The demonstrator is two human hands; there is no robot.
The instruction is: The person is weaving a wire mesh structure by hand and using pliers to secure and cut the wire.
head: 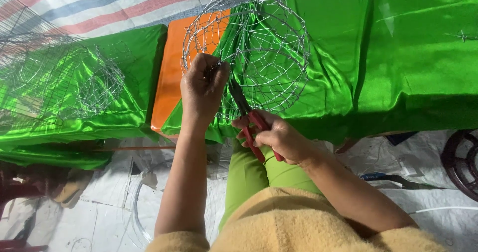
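The person sits low with green-trousered knees drawn up, and holds a round cage-like frame of bare silver wire [249,48] upright in front of them. It leans over a spread of shiny green satin cloth [398,53] that drapes a low bench, with an orange rectangular panel [172,72] showing under the cloth just left of the frame.

The left hand [203,85] grips the near left rim of the wire frame, its fingers curled shut on the wire. The right hand [279,137] is wrapped around the red handles of a pair of pliers [249,115], fingers closed on them; the dark nose of the tool points up into the lower rim of the frame, right beside the left hand. I cannot tell whether the nose is biting on a strand.

It looks to me like the joint-making step: one hand steadies the rim while the tool works a wire end at the crossing. The next move would call for a firm hold on the rim and a small, controlled turn of the wrist, so the thin wire tightens without bending the ring out of round.

Far left, a second wire mesh frame [94,82] lies on more green cloth. A striped tarpaulin [99,3] lies beyond.
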